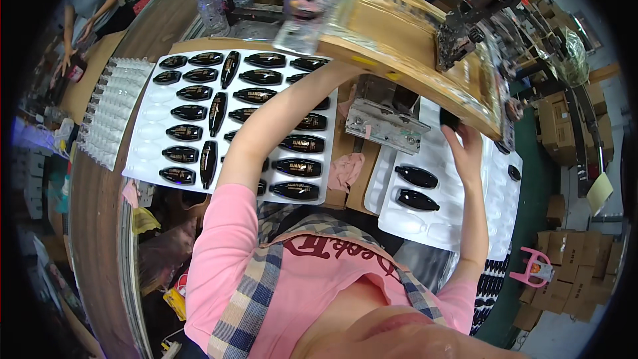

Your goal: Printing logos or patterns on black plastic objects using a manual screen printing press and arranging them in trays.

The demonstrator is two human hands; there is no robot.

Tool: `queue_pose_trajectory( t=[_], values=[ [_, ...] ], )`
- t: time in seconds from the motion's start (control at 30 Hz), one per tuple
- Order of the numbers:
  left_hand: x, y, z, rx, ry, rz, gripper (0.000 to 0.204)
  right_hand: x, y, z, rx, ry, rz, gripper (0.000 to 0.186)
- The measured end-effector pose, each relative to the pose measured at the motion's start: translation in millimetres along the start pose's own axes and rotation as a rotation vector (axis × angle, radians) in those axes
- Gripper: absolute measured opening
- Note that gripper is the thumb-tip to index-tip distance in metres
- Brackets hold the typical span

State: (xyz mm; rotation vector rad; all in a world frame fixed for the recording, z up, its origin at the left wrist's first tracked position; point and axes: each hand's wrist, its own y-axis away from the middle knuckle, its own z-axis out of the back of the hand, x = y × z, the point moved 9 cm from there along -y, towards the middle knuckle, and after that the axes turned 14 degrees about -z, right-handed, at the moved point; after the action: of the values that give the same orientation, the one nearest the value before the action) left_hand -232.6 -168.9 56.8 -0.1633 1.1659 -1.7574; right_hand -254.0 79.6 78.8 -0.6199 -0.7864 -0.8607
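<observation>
My left forearm (279, 126) reaches up over a white tray (143, 153) of several glossy black oval containers with gold print (297, 143); my left hand is hidden beneath a tilted wooden frame (409, 83). Below that frame sits a metal fixture (382, 126). My right hand (463, 145) is raised just right of the fixture, fingers curved at a dark item that I cannot make out, partly behind the frame. Under it a second white tray (415, 226) holds two black containers (417, 199) near its left side.
Clear plastic pieces (106, 113) stand left of the full tray. A pink cloth (345, 169) lies between trays. Jars (212, 10) stand behind. Another person (90, 6) works at upper left. Cardboard boxes (571, 266) and a pink stool (531, 266) are at right.
</observation>
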Motion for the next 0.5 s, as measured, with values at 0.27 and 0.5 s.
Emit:
queue_pose_trajectory(
  t=[0.27, 0.5],
  values=[
    [11, 5, 8, 0.003, 0.048, 0.065, 0.026, 23, -21, -56, 0.005, 0.16, 0.107, 0.029],
    [-2, 7, -4, 0.02, 0.086, 0.048, 0.022, 17, -19, -51, 0.018, 0.062, 0.039, 0.034]
  ],
)
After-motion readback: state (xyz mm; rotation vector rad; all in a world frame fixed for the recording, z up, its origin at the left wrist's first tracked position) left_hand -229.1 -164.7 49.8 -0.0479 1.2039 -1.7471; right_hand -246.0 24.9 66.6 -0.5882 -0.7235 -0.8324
